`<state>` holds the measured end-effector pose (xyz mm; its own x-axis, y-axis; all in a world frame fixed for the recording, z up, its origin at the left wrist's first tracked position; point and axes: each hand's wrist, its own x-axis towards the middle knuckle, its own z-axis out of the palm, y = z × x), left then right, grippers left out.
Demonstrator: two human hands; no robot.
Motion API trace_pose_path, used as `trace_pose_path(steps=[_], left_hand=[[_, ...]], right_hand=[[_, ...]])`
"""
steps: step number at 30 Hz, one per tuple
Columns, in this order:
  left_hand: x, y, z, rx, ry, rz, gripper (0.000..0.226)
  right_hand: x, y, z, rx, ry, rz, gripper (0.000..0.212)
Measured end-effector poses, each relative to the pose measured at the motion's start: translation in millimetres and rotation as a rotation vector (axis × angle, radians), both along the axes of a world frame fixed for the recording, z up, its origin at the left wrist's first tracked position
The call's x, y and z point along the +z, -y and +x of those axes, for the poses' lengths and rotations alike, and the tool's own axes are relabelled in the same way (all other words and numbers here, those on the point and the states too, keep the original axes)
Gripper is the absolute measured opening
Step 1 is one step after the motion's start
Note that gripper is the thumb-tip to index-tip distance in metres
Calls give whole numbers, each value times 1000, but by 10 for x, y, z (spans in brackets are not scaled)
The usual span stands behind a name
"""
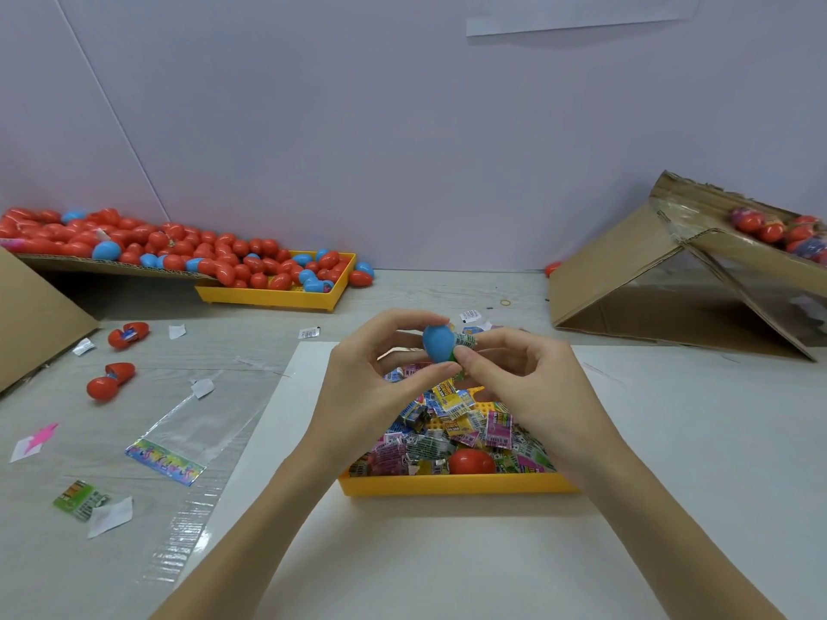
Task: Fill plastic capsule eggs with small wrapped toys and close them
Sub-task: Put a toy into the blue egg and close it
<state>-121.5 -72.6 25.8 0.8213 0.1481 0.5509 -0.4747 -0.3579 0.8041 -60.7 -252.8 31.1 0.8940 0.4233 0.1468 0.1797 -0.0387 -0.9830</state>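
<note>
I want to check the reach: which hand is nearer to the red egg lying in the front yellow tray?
Right. The right hand is above the tray, its wrist just right of the red egg. The left hand, gripping the blue egg half, is further up and left.

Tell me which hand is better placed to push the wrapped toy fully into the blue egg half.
The right hand: its fingers already pinch the wrapped toy at the opening, while the left hand holds the blue egg half.

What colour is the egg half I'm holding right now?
Blue. The egg half shows best in the head view, between both hands.
</note>
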Motion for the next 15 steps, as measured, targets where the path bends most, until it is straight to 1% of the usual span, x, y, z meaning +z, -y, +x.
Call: trace_pose_path(steps=[6,10,12,15], left_hand=[[-41,4,-2,130,177,272,49],[-40,-20,10,238,284,477,45],[-31,-23,11,257,303,506,43],[-26,-29,5,265,302,506,39]], right_hand=[[49,-6,-42,75,-268,128,26],[81,-23,-70,165,-516,258,31],[86,-25,-76,208,-599,291,29],[91,-28,-72,254,-658,307,24]])
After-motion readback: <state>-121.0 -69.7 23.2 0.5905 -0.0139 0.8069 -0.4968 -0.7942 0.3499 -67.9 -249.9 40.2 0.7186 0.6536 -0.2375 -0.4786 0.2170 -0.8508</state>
